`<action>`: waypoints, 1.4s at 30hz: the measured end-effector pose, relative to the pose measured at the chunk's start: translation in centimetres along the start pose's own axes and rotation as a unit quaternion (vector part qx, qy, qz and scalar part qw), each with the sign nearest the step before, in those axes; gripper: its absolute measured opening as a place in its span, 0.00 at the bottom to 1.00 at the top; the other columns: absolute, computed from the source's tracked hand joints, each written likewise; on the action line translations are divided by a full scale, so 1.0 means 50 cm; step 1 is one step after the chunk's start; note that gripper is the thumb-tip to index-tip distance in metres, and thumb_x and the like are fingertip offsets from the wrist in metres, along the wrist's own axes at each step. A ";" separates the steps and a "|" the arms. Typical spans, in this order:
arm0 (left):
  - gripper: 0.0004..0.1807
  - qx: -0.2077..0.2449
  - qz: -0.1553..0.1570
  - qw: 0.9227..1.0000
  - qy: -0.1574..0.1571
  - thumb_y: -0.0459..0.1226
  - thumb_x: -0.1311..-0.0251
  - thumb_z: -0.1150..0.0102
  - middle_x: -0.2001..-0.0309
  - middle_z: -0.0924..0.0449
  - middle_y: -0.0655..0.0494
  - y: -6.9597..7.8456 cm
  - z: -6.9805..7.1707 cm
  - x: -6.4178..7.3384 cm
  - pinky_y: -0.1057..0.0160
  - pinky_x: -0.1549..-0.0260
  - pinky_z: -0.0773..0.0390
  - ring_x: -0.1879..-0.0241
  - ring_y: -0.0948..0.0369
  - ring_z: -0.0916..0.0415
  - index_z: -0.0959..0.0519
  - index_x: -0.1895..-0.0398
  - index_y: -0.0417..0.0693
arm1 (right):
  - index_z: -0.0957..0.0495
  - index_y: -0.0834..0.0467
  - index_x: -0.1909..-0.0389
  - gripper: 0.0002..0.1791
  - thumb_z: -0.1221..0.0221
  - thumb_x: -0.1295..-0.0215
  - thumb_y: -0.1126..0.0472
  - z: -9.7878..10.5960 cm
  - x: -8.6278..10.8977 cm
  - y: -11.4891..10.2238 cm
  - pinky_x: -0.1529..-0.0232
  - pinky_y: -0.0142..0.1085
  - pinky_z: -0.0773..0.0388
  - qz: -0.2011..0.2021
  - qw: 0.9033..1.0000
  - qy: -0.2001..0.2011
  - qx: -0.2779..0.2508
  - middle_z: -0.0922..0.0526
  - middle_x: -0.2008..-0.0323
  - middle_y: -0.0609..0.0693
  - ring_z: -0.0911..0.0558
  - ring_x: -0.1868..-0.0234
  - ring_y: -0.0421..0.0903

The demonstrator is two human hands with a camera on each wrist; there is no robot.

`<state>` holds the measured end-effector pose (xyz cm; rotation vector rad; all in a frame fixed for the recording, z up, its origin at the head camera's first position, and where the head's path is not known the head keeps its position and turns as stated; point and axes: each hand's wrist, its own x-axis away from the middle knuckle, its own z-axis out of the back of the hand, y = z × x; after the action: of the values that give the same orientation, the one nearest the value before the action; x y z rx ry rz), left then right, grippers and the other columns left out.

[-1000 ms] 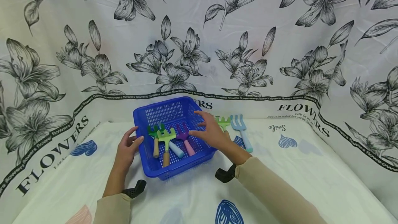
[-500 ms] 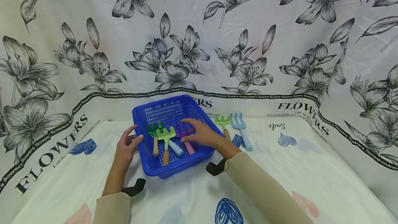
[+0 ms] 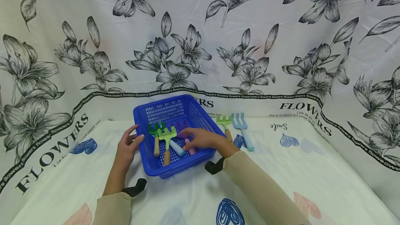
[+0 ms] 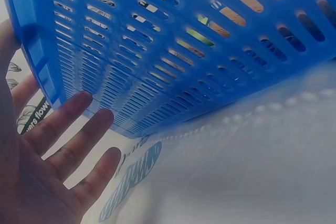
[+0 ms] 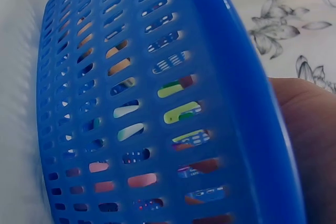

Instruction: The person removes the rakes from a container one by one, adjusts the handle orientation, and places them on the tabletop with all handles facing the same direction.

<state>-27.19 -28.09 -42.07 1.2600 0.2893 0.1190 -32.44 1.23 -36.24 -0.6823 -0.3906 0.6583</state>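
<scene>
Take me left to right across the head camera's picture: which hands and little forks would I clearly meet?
Left hand, dark green fork, first light green fork, right hand, second light green fork, light blue fork.

From up high, my head view looks forward and down, far enough back to see both hands [image 3: 128, 147], the surface [image 3: 187, 199] and the flowery cloth [image 3: 184, 2]. My left wrist view looks at the blue basket [image 3: 184, 165] from low and very near; my right one, tipped sideways, is close too. All three share that basket.
</scene>
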 end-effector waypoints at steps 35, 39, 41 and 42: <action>0.37 0.008 -0.005 1.000 0.003 0.53 0.33 0.46 0.33 0.37 0.38 -0.006 0.000 -0.002 0.39 0.39 0.37 0.36 0.40 0.37 0.46 0.24 0.62 | 0.33 0.52 0.31 0.34 0.38 0.36 0.47 -0.008 -0.009 -0.010 0.35 0.50 0.37 -0.079 0.990 -0.102 0.059 0.22 0.42 0.50 0.26 0.40 0.49; 0.37 0.010 -0.003 1.000 0.003 0.52 0.33 0.45 0.33 0.37 0.38 -0.010 0.000 -0.003 0.39 0.39 0.37 0.36 0.41 0.36 0.46 0.24 0.62 | 0.29 0.53 0.34 0.31 0.37 0.36 0.48 -0.008 -0.008 -0.009 0.36 0.48 0.34 -0.067 0.992 -0.081 0.067 0.21 0.44 0.50 0.25 0.42 0.48; 0.37 0.010 -0.003 1.000 0.003 0.52 0.33 0.46 0.33 0.37 0.38 -0.011 -0.001 -0.003 0.39 0.39 0.37 0.36 0.41 0.36 0.46 0.24 0.62 | 0.28 0.54 0.36 0.29 0.37 0.36 0.49 -0.008 -0.007 -0.008 0.37 0.47 0.33 -0.062 0.994 -0.066 0.067 0.21 0.45 0.50 0.24 0.44 0.47; 0.37 0.009 -0.003 1.000 0.003 0.52 0.33 0.46 0.33 0.37 0.38 -0.011 -0.001 -0.003 0.39 0.39 0.37 0.36 0.41 0.36 0.46 0.24 0.62 | 0.27 0.54 0.36 0.29 0.37 0.37 0.49 -0.008 -0.007 -0.008 0.38 0.46 0.32 -0.061 0.994 -0.057 0.064 0.20 0.46 0.50 0.24 0.46 0.47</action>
<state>-27.41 -28.25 -42.58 1.2774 0.2995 0.1150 -32.33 0.59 -36.30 -0.4960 -0.4881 0.6034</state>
